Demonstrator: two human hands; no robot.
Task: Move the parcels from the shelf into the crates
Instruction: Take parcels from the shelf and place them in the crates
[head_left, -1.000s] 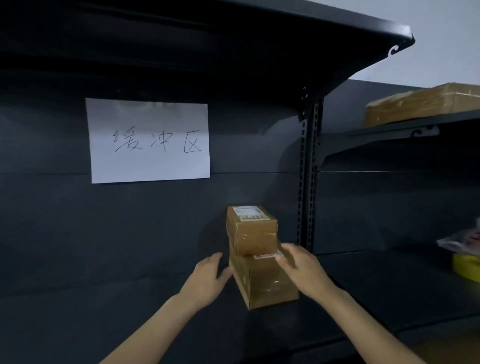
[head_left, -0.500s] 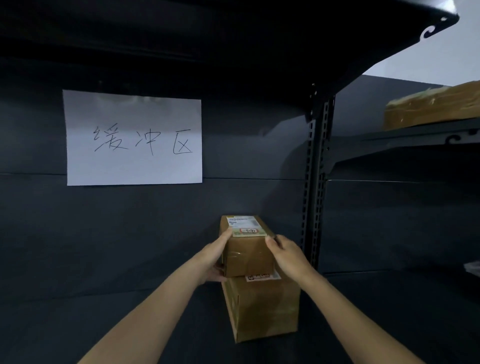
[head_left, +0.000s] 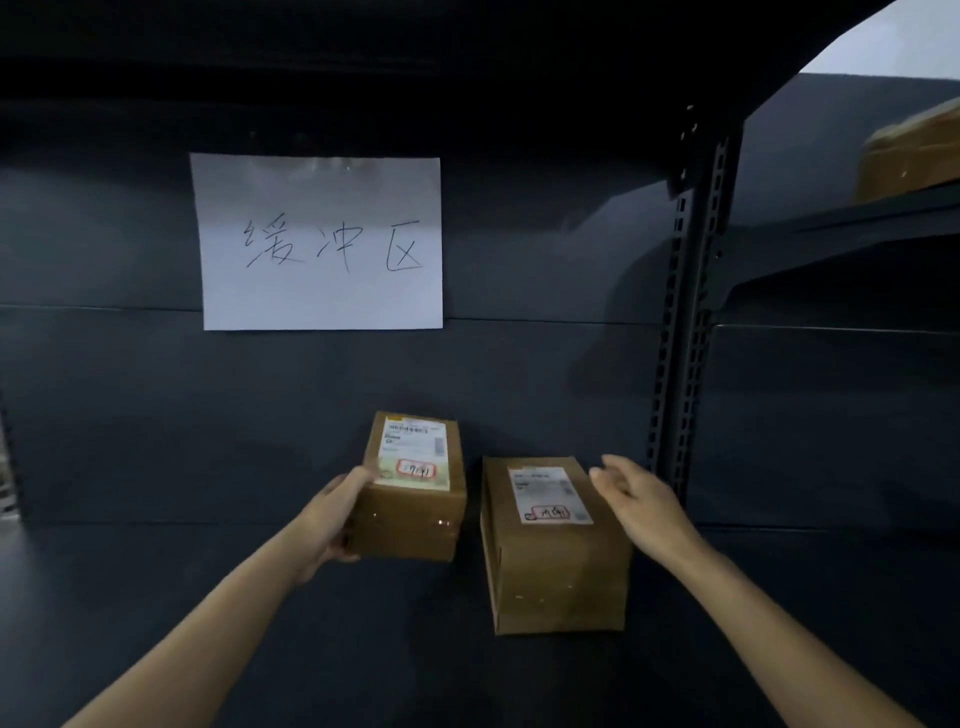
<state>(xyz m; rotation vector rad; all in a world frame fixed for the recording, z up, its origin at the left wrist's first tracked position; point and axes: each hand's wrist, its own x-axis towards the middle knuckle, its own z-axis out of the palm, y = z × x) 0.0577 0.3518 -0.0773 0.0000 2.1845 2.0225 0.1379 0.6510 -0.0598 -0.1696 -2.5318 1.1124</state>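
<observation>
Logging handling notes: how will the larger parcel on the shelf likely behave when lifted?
The larger parcel looks like a flat-faced cardboard box: probably stiff, unlikely to roll. It sits broad-side on the shelf, so tipping seems unlikely. Its glossy taped surface may be slippery.

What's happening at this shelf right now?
A person is working bare-handed at a dark shelf. The left grip holds the smaller parcel by its left side, just left of the larger parcel, which stands on the shelf. The right grip is open beside the larger parcel's upper right edge; contact is unclear. No crates are in view, and neither parcel has gone into one yet.
</observation>
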